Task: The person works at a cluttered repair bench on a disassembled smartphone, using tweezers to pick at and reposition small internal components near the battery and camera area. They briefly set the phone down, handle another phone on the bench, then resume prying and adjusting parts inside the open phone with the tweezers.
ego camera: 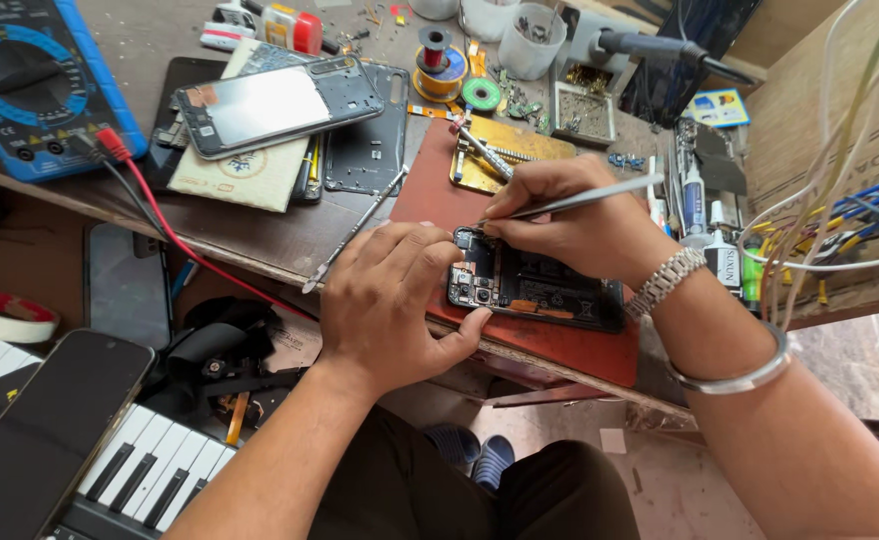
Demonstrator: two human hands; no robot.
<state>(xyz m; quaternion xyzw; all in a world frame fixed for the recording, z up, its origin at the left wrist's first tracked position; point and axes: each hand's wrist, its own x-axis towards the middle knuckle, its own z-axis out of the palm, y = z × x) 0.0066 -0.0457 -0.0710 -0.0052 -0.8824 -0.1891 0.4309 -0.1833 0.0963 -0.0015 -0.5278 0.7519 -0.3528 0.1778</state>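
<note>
1. Right now the right hand [575,225] pinches a slim metal tool [585,198], tweezers or a spudger, I cannot tell which; its tip meets the upper inner edge of the opened phone [535,288].
2. Meanwhile the left hand [395,300] is clamped on the camera end of the opened phone, fingers curled over the top edge and thumb pressed along the near edge, pinning it down.
3. As for the phone itself, it lies back-off on a red work mat [560,345], circuit board and black battery exposed.
4. My judgement: the step in hand is prying or lifting a small part near the board, with the body held steady.
5. Next, I judge, the move calls for a light, well-aimed tip and a firm left-hand hold, since a slip could scratch the board.
6. Beyond the phone, just past the mat, sits a brass-coloured plate [520,150] with a second metal tool [355,230] lying to its left.
7. Farther left of the phone lie a detached screen frame [280,103] and a blue multimeter [35,85]; cables [840,215] hang to its right.
</note>
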